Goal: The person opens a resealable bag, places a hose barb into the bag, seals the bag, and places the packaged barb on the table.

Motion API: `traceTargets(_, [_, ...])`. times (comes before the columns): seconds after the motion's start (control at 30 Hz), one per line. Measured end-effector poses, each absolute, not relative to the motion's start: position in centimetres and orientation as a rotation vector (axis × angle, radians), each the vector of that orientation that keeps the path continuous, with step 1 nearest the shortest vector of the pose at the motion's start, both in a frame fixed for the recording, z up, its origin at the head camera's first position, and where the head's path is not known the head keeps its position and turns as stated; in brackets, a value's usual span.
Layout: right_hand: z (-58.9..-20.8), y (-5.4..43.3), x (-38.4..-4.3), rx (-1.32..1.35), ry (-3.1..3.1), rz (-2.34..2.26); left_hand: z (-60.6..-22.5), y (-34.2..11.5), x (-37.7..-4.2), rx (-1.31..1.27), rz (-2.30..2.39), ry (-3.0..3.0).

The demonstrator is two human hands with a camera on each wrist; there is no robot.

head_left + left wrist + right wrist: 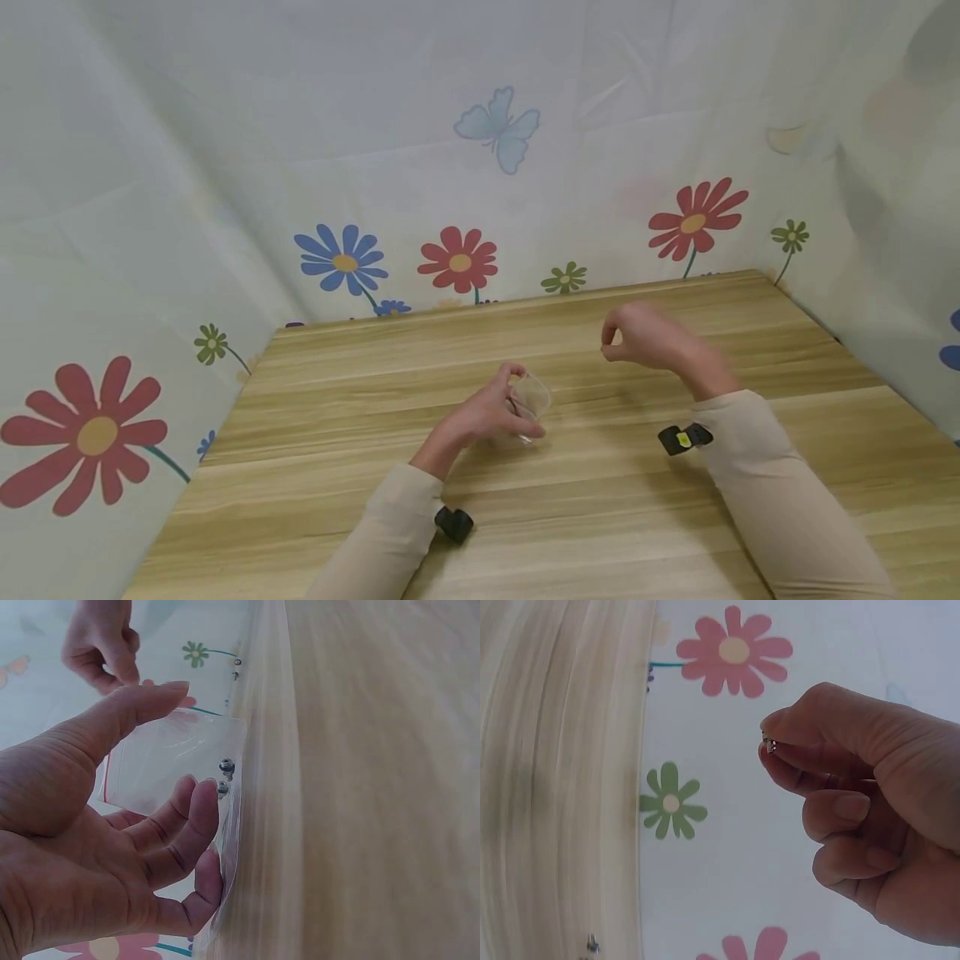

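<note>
My left hand [487, 410] holds a small clear plastic zip bag [536, 395] low over the wooden table, with curled fingers at its side. In the left wrist view the bag [176, 754] has a red line along one edge. Small metal screws [226, 766] show by its lower part; I cannot tell whether they lie inside or behind it. To the right and farther back, my right hand [647, 337] is raised above the table. Its thumb and forefinger pinch a tiny metal screw [769, 743], mostly covered by the fingertips.
On the wooden table [337, 467], another small metal piece [592, 943] lies near the back in the right wrist view. A white flower-print cloth [390, 167] stands behind and beside the table. Both sleeves carry black wrist devices [454, 525].
</note>
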State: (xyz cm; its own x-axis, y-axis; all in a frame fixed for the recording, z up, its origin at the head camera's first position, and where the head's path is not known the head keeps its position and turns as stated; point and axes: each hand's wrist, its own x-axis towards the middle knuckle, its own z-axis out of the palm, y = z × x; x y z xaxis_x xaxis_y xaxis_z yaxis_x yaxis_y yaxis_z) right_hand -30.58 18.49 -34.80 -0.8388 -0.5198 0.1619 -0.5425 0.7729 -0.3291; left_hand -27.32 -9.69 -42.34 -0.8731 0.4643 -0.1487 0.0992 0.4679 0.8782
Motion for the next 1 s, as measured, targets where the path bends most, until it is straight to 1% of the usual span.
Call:
traceTargets(0.17, [-35.3, 16.9, -30.5, 0.962, -2.842, 0.608, -42.4, -9.7, -27.3, 0.470, 1.361, 2.362])
traceTargets(0.47, [-36.0, 13.6, -30.3, 1.209, -2.722, 0.779, -42.5, -9.9, -27.5, 0.466, 1.331, 2.379])
traceTargets(0.73, [-36.5, 11.2, -30.1, 1.292, -2.746, 0.788, -42.3, -10.1, -27.5, 0.483, 1.312, 2.384])
traceTargets(1.0, [-37.2, 9.5, -30.2, 1.361, -2.745, 0.686, -42.3, -10.1, -27.6, 0.500, 1.307, 2.384])
